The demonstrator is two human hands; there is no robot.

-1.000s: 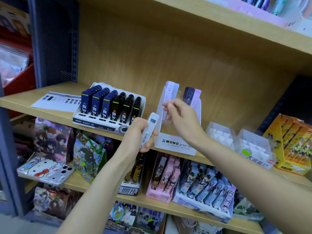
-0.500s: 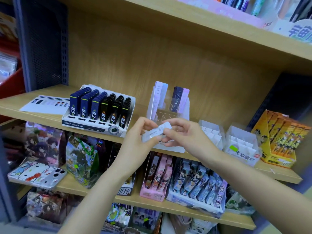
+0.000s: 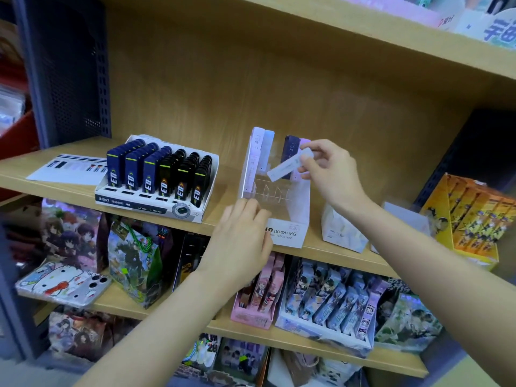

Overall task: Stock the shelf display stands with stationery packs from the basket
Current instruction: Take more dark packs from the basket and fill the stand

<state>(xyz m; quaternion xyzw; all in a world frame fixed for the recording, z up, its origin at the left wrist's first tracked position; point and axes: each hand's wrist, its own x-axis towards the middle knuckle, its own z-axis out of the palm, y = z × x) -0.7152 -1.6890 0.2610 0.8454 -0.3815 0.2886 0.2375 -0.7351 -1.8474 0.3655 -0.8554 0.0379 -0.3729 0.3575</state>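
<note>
While your right hand (image 3: 329, 174) pinches a slim white pack (image 3: 290, 164) by its upper end between thumb and fingertips, the pack hangs tilted above the white display stand (image 3: 287, 236) on the wooden shelf (image 3: 55, 195) — its lower end points down and left toward the stand's clear dividers. Upright at the stand's back are pale pink and blue packs (image 3: 262, 146) on the left and a dark purple pack (image 3: 291, 148) on the right, just behind the held one. Your left hand (image 3: 243, 236) lies against the stand's front left corner, its back toward you — whether its fingers grip the stand or only touch it cannot be told. Just left of the stand sits a tray of navy and black packs (image 3: 156, 174).
</note>
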